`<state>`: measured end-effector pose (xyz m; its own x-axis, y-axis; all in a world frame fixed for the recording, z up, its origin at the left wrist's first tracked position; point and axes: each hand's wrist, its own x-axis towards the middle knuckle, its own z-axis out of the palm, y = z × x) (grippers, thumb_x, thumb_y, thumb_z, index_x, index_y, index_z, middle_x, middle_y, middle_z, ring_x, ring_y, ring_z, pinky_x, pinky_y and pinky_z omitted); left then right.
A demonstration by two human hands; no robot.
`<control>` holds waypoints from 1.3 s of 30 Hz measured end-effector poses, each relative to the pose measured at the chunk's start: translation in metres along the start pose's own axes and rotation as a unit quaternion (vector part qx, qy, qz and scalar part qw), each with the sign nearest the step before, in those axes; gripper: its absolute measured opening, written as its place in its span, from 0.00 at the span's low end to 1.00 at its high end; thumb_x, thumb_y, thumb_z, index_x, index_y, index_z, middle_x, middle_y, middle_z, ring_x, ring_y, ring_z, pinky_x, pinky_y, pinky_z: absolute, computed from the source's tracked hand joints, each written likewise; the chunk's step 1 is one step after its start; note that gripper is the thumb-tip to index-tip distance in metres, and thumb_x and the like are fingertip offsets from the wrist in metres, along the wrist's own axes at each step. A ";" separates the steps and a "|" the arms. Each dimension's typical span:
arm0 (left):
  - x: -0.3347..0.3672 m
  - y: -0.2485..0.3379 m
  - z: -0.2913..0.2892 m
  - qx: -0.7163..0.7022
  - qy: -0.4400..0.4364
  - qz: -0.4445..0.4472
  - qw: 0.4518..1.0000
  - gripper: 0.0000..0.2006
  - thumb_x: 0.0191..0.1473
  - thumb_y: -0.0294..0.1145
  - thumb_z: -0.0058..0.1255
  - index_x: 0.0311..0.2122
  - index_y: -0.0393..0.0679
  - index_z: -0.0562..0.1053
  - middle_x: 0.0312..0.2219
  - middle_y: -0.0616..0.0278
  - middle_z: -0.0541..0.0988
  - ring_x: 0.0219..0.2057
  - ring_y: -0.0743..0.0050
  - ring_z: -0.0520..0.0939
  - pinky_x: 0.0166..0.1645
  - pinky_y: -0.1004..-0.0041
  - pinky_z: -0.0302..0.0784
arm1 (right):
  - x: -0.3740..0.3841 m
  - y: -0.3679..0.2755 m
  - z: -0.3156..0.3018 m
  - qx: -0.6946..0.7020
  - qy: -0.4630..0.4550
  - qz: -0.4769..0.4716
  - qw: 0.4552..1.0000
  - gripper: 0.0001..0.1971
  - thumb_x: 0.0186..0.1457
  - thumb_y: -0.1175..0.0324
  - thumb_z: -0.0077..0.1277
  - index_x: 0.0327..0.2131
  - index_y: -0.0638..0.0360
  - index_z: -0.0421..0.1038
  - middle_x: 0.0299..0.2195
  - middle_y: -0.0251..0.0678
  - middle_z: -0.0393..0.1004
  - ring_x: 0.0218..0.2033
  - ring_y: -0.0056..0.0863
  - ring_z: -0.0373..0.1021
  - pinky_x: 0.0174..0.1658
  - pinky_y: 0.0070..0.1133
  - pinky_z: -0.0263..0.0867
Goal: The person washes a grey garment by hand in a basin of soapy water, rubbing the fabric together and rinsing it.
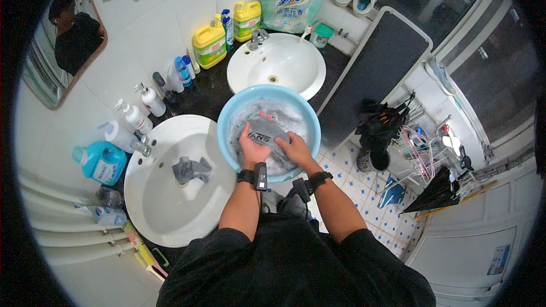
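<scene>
We see a white sink (170, 193) to the left of our hands, holding a wet grey cloth (190, 169), and the blue basin (310, 119) of suds beneath them. In it, our left hand (252, 149) and right hand (296, 149) grip the grey garment (267, 131). We judge rubbing works best with the fabric kept low in the water.
</scene>
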<state>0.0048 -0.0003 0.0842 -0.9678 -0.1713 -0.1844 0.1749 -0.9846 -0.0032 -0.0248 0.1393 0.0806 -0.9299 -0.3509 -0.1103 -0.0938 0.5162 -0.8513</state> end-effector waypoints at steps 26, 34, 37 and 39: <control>0.004 -0.006 -0.012 0.009 0.021 -0.050 0.998 0.21 0.56 0.40 0.34 0.49 0.34 0.62 0.43 0.52 0.72 0.47 0.58 0.70 0.54 0.62 0.60 | -0.004 -0.001 0.001 0.033 0.117 -0.035 0.992 0.16 0.49 0.60 0.51 0.30 0.67 0.72 0.22 0.42 0.73 0.23 0.28 0.68 0.30 0.24 0.62; 0.003 -0.003 -0.013 0.010 0.025 -0.046 0.999 0.24 0.54 0.43 0.33 0.49 0.34 0.62 0.43 0.50 0.72 0.46 0.56 0.70 0.53 0.62 0.61 | -0.007 -0.003 0.002 0.034 0.120 -0.049 0.991 0.16 0.49 0.59 0.51 0.30 0.66 0.72 0.22 0.43 0.73 0.23 0.30 0.68 0.30 0.24 0.62; 0.000 -0.005 -0.009 0.005 0.034 -0.048 0.998 0.24 0.53 0.43 0.34 0.49 0.34 0.62 0.43 0.50 0.72 0.46 0.56 0.70 0.54 0.62 0.60 | -0.008 -0.003 0.002 0.003 0.121 -0.046 0.992 0.16 0.49 0.60 0.51 0.30 0.66 0.72 0.22 0.43 0.72 0.23 0.31 0.68 0.29 0.25 0.62; -0.001 -0.005 -0.010 0.010 0.058 -0.034 0.998 0.24 0.53 0.44 0.34 0.49 0.34 0.63 0.42 0.51 0.72 0.45 0.55 0.70 0.54 0.62 0.60 | -0.008 -0.004 0.002 0.003 0.119 -0.052 0.992 0.16 0.48 0.60 0.51 0.30 0.66 0.72 0.22 0.44 0.72 0.23 0.31 0.68 0.29 0.25 0.62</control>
<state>0.0065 0.0055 0.0744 -0.9498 -0.1001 -0.2965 0.1047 -0.9945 0.0003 -0.0160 0.1386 0.0844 -0.9727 -0.2083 0.1023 -0.1931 0.4818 -0.8547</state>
